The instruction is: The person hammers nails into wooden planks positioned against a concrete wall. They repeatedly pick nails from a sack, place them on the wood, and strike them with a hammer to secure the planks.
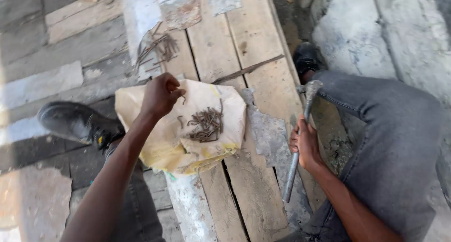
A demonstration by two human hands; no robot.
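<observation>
Fingertips of left hand [160, 94] curled, pinched contents hidden, above crumpled tan sack [164, 143]. Rusty bent nails [206, 124] heaped on sack, on rough planks [253, 49]. Right hand [306, 147] grips grey metal hammer [300, 138], head up.

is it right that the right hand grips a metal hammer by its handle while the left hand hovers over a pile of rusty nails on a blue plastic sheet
Not quite. The head view shows the pile of rusty nails lying on a crumpled tan paper sack, not a blue plastic sheet. The rest holds: the right hand grips the metal hammer by its handle, and the left hand hovers over the nails.
</observation>
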